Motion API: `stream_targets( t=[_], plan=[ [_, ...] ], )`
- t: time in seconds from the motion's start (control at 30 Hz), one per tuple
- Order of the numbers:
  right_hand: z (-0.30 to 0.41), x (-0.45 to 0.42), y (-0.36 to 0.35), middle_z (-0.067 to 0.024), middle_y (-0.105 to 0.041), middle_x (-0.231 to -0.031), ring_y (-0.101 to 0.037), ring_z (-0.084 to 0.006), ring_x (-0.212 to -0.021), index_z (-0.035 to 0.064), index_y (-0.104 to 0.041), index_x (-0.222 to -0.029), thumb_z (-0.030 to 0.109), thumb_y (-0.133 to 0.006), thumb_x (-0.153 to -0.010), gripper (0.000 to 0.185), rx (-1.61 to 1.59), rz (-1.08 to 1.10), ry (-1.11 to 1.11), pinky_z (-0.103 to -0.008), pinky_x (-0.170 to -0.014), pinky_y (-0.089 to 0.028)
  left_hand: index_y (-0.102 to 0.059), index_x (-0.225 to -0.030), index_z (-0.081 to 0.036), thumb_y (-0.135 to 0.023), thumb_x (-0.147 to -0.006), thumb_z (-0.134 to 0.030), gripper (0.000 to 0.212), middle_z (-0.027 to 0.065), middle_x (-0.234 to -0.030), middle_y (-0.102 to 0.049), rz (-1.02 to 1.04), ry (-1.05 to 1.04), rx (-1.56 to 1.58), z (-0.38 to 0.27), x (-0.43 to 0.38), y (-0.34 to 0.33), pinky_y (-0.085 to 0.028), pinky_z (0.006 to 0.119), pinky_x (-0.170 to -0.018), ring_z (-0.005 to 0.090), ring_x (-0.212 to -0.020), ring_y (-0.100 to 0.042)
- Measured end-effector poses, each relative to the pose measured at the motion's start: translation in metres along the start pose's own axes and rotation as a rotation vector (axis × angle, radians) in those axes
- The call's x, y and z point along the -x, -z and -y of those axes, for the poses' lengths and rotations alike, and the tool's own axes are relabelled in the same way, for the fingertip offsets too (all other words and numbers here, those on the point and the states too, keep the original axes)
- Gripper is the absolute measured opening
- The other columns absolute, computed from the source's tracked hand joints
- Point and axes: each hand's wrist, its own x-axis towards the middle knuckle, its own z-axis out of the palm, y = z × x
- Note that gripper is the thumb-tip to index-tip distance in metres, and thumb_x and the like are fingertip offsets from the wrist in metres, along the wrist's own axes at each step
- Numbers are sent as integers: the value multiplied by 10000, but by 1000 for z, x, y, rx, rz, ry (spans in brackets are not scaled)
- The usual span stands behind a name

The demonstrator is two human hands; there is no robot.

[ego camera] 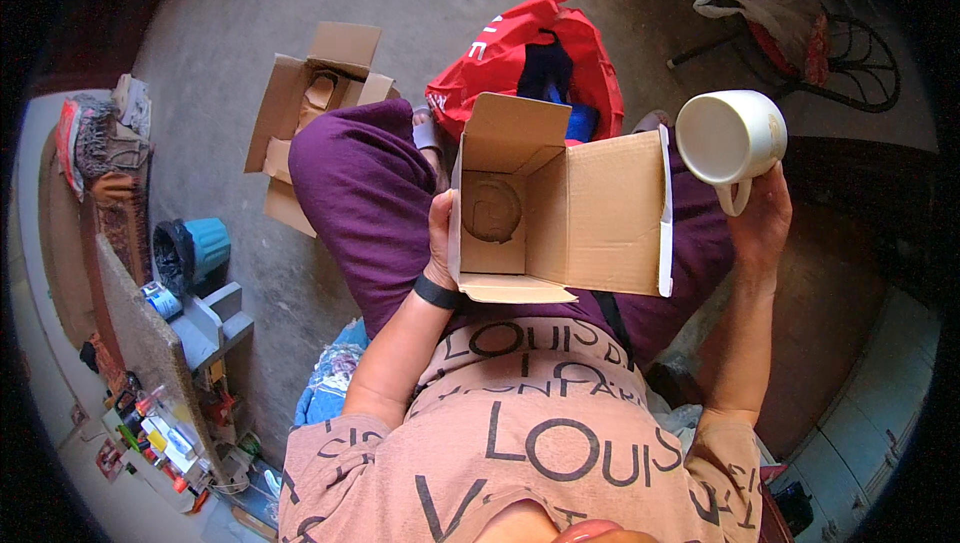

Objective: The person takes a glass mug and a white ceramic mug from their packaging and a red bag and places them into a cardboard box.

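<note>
My left hand (440, 239) grips the left side of a small cardboard box (546, 213) held above my lap. The box's flaps stand apart, and a round mark shows on the bare bottom inside. Off to the right, my right hand (763, 216) holds a white ceramic mug (731, 139) near its handle. The mug is tilted so its round pale face is turned to the left, apart from the box; I cannot tell whether that face is its mouth or base.
Beyond my knees stand a red bag (517, 55) with dark and blue contents and a larger opened carton (289, 100). A teal bin (206, 246) with a black liner is at left. A black metal-framed chair (862, 66) bearing a plastic bag is at upper right.
</note>
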Motion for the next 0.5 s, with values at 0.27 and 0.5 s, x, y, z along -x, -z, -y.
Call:
stream_targets(
  t=[0.27,0.5],
  plan=[
    [-14,-4,1,-103,-585,-1163,-559,-246,-1067,83,-555,-1156,287,-552,-920,312,-129,-286,-46,-402,-876,-488,-460,-1295,-51,-520,-853,-476,616,140,-1250,-547,-96,53,54,7,-3,27,-461,423,-939,271,-1079,-569],
    [-31,-11,25,-57,-598,-1042,-536,-190,-873,77,-572,-1124,340,-552,-907,342,-236,-459,-138,-320,-699,-436,-483,-1276,-14,-531,-851,-485,636,156,-1240,-560,133,124,96,8,-4,22,-453,440,-949,297,-1097,-563]
  ],
)
